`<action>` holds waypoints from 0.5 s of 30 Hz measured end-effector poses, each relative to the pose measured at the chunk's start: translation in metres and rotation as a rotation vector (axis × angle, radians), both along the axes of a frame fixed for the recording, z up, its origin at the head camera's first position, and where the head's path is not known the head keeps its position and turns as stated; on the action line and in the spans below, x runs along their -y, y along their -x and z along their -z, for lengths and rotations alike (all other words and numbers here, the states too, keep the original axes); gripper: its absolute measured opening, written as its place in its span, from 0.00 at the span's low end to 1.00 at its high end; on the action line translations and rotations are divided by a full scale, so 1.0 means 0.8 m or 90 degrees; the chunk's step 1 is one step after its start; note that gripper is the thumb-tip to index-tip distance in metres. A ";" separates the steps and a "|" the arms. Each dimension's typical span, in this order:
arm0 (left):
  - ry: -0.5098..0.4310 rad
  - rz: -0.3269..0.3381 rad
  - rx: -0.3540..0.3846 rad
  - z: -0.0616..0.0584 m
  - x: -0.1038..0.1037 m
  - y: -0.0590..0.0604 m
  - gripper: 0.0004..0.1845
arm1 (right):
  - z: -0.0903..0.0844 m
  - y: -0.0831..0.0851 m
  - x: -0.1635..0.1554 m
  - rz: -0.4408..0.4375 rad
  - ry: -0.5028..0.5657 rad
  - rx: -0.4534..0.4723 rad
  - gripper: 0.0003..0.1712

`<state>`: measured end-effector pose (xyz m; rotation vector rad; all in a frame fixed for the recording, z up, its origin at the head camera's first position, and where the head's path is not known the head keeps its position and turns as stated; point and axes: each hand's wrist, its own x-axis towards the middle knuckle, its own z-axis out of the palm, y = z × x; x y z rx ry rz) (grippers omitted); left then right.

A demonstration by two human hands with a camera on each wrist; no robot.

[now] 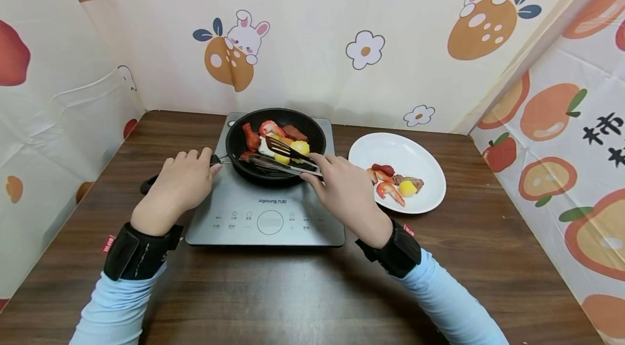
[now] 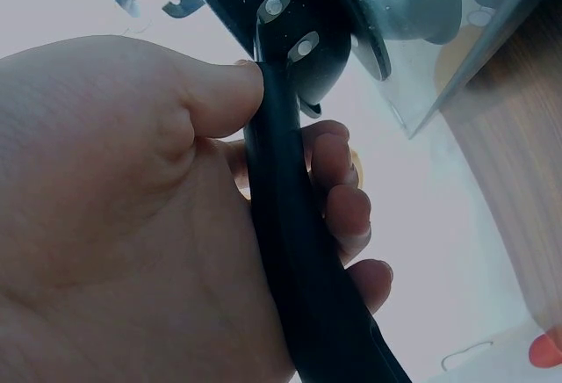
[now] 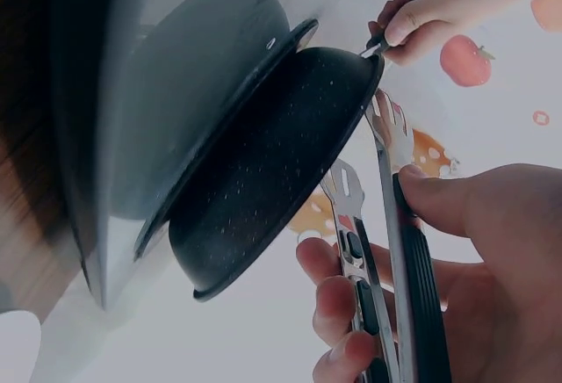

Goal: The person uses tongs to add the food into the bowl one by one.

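A black frying pan (image 1: pixel 317 131) sits on a grey induction cooktop (image 1: pixel 234 187). My left hand (image 1: pixel 183 185) grips its black handle (image 2: pixel 285 181), thumb on one side and fingers curled round the other. My right hand (image 1: pixel 344 190) holds metal food tongs (image 3: pixel 399 251) with dark grips, thumb on one arm and fingers on the other. The tongs' slotted heads reach over the food in the pan; whether they touch any piece is hard to see. In the pan lie a reddish drumstick-like piece (image 1: pixel 251 138), a shrimp (image 1: pixel 271 128), a brown meat piece (image 1: pixel 295 133) and yellow corn-like pieces (image 1: pixel 300 147).
Right of the cooktop stands a white oval plate (image 1: pixel 425 163) with shrimp (image 1: pixel 389 193), a yellow piece (image 1: pixel 407 189) and some meat pieces. Everything rests on a brown wooden table (image 1: pixel 234 291). Printed cloth walls (image 1: pixel 312 19) rise behind and on both sides.
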<state>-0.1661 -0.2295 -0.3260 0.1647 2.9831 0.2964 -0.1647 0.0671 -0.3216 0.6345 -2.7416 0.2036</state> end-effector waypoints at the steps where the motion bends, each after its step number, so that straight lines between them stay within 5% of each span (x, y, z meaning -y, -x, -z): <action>1: 0.000 0.000 0.001 0.000 0.000 0.000 0.28 | 0.000 -0.001 -0.003 0.004 0.002 0.002 0.27; 15: -0.004 0.008 -0.007 0.000 0.001 0.000 0.27 | 0.005 -0.011 -0.061 0.039 0.057 -0.066 0.26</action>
